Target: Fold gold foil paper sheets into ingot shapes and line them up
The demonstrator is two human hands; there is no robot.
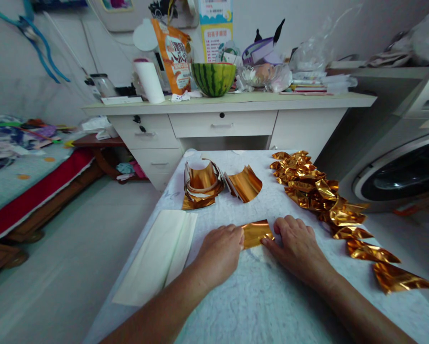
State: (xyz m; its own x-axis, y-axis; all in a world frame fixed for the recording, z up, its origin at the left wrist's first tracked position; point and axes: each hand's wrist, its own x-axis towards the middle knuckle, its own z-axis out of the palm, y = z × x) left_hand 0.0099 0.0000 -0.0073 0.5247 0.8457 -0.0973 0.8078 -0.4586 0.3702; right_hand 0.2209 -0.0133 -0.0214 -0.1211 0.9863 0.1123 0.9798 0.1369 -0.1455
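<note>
A small sheet of gold foil paper (253, 234) lies between my hands on the cloth-covered table. The fingers of my left hand (220, 251) are closed over its left end. My right hand (297, 244) pinches the right end, thumb at the near corner and fingers curled beside it. Beyond them sit a curled stack of gold foil sheets (202, 181) and a smaller curved stack of sheets (248, 184). To the right runs a long pile of folded gold foil pieces (313, 188), twisted at their ends. White paper sheets (153, 255) lie left of my left hand.
A white desk (223, 124) stands against the table's far end, carrying a watermelon half (213, 79), an orange snack pouch (174, 57) and a white paper roll (149, 81). At right is a washing machine (397, 143); at left, a bed (28, 181).
</note>
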